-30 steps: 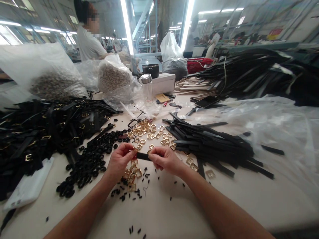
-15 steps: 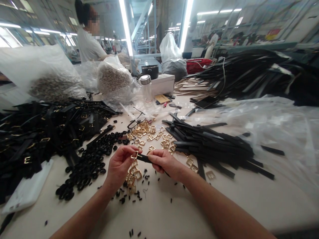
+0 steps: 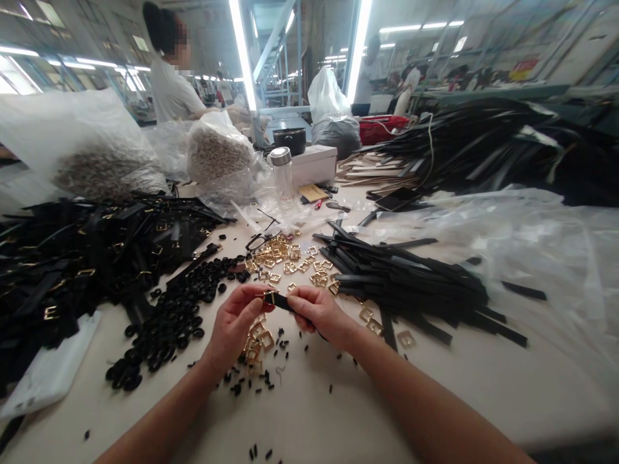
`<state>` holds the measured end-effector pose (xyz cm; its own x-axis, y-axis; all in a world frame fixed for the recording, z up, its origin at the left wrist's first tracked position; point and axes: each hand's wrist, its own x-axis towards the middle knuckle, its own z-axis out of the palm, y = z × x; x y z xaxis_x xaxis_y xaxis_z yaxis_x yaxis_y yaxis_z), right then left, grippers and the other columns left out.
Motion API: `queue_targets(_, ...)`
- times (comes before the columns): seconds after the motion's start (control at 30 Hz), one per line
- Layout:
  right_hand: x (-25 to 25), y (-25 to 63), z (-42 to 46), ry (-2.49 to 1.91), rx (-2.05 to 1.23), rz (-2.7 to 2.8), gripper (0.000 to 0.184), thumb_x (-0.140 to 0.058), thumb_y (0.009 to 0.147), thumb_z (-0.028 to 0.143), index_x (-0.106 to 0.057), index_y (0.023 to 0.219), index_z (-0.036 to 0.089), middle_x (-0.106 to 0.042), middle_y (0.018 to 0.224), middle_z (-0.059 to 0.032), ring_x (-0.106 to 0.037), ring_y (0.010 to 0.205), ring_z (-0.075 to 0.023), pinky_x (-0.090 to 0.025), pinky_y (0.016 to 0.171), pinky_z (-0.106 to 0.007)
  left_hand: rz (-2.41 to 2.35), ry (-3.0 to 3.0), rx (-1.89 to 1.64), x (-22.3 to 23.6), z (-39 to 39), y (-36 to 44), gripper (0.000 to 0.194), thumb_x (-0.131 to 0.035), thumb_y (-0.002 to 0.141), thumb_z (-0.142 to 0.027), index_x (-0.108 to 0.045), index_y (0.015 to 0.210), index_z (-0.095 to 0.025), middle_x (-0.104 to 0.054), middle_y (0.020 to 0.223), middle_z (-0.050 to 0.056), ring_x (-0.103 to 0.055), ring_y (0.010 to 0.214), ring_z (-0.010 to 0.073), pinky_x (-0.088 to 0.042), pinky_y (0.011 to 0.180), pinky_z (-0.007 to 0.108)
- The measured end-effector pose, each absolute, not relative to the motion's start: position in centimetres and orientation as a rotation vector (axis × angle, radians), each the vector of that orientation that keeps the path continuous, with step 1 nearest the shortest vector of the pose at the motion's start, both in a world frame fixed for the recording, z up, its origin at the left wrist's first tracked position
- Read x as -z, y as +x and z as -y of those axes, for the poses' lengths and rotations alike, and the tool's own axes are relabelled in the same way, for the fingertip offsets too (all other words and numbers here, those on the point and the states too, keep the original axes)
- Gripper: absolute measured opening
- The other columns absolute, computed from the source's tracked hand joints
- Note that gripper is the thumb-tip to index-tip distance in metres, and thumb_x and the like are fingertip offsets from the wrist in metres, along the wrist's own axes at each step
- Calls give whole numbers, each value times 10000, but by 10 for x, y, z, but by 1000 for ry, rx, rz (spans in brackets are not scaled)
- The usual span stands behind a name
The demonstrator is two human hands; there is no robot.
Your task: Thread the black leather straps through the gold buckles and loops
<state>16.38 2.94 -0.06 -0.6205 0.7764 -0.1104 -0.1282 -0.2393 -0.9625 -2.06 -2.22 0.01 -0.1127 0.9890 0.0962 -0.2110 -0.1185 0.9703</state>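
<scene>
My left hand [image 3: 238, 320] pinches a gold buckle [image 3: 272, 297] between thumb and fingertips. Across the buckle lies the end of a narrow black strap [image 3: 283, 301], which my right hand [image 3: 319, 312] grips between thumb and curled fingers. The rest of that strap is mostly hidden by my right hand. Below my hands is a small heap of gold buckles [image 3: 260, 339], and more loose buckles [image 3: 275, 250] lie just beyond. Small black pieces [image 3: 236, 389] are scattered on the pale table [image 3: 309, 425].
Black round rings [image 3: 184, 303] and a pile of buckled straps [image 3: 106, 245] lie to the left. On the right are loose black straps [image 3: 411, 283] and clear plastic sheeting [image 3: 556, 238]. A glass bottle [image 3: 283, 177] stands behind. A person [image 3: 171, 71] is at the back left.
The strap end and the buckle have come together: earlier the buckle sat at the strap's tip in my left fingers, now the strap overlaps it. My hands have barely moved.
</scene>
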Motion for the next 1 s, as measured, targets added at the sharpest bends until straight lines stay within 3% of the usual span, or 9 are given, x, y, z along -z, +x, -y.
queue_targets(0.17,0,164,-26,-852,-1494,1717,228,-573,874,372,-612,770,173,-492,477,71,-396,405,-60,-317,444,-187,-1092,874,-1348,-3,19,-21,239,-769,766,-378,-697,881,-181,-728,854,23,-691,696,126,-557,648,209)
queue_targets(0.4,2,167,-25,-903,-1068,2018,186,-542,910,310,-666,836,193,-559,566,32,-485,526,-97,-371,546,-212,-1041,692,-1243,-5,17,-23,286,-835,687,-368,-711,828,-153,-738,797,36,-698,651,116,-529,594,168)
queue_targets(0.53,3,167,-26,-902,-1040,2034,190,-539,913,310,-664,828,195,-558,578,30,-489,545,-102,-371,557,-213,-1017,649,-1193,-8,16,-25,276,-889,611,-266,-726,801,-149,-731,768,25,-681,636,94,-524,600,150)
queue_targets(0.7,4,168,-27,-881,-1081,2022,178,-540,916,299,-651,824,194,-558,577,37,-494,537,-97,-384,573,-213,-993,616,-1185,-9,17,-28,280,-883,620,-313,-735,790,-147,-725,756,28,-674,620,94,-527,576,151)
queue_targets(1.0,5,166,-26,-904,-1158,1953,178,-543,915,307,-639,823,190,-556,536,46,-487,489,-92,-387,545,-209,-993,642,-1244,-2,16,-27,250,-875,626,-197,-725,824,-174,-738,801,9,-689,644,91,-554,634,166)
